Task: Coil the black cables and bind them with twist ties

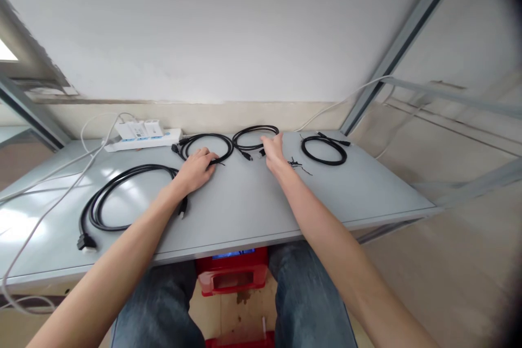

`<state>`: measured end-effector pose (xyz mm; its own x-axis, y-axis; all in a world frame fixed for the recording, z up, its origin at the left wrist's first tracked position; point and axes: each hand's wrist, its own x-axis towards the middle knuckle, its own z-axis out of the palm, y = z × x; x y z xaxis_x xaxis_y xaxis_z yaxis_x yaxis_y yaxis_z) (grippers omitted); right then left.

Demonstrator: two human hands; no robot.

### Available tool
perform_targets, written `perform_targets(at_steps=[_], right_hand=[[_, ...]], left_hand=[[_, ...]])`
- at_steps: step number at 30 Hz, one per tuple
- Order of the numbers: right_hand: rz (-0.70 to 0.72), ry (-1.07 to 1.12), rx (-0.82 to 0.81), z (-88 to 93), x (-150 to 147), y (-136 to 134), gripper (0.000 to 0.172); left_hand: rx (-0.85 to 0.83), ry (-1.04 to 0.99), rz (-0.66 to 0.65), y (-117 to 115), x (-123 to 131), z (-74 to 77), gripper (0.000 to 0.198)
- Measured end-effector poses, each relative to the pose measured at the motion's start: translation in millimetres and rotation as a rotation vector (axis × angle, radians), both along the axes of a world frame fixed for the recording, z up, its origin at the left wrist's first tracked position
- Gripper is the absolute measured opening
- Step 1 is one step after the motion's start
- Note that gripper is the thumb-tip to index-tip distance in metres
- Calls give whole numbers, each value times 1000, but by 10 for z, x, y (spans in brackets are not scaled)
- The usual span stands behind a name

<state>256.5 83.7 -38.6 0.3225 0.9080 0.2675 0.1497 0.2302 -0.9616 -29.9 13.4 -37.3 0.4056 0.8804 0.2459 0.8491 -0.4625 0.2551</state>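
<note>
On the grey table lie several coils of black cable. My left hand point(198, 169) reaches to the near side of the middle-left coiled cable point(210, 135), its fingers and thumb closed on the loop. Beside it, my right hand point(273, 151) grips the right side of another coiled cable point(249, 129); part of that loop is hidden behind the fingers. Connector ends show near both hands. A larger, looser cable loop point(95, 207) lies at the left, partly covered by my left forearm. Farther right rests a separate coiled cable point(345, 155), touched by neither hand.
A white power strip point(142, 143) with plugged-in chargers stands along the back wall, and white cords trail down the left side. Small black ties point(295, 163) lie right of my right hand. Metal posts rise at both ends. A red stool point(232, 273) sits under the table.
</note>
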Motion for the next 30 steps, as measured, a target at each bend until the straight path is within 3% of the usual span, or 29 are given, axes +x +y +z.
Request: perform_targets(at_steps=[2, 4, 8, 12, 15, 17, 20, 22, 26, 30], right_hand=[[-84, -48, -134, 66, 4, -61, 101], [-82, -120, -219, 164, -11, -137, 117], [23, -232, -294, 283, -30, -234, 117], [33, -433, -324, 239, -37, -226, 105], [-21, -673, -260, 180, -59, -205, 88], [-29, -762, -147, 151, -84, -203, 80], [54, -780, 69, 118, -148, -224, 80], [120, -751, 179, 90, -207, -242, 90], [216, -601, 261, 47, -300, -240, 116], [408, -497, 297, 126, -323, -224, 109]], left_hand=[[-4, 36, 12, -8, -1, 19, 52], [-10, 32, 39, -21, -5, 33, 49], [68, -76, 73, -29, -25, 73, 26], [288, -318, 124, -26, -50, 185, 14], [449, -503, 264, -72, -46, 296, 11], [543, -629, 271, -126, -17, 359, 19], [640, -823, 133, -195, 56, 417, 27], [666, -959, 20, -208, 97, 432, 27], [669, -1214, -78, -147, 126, 424, 38], [472, -1462, -80, -80, 120, 407, 53]])
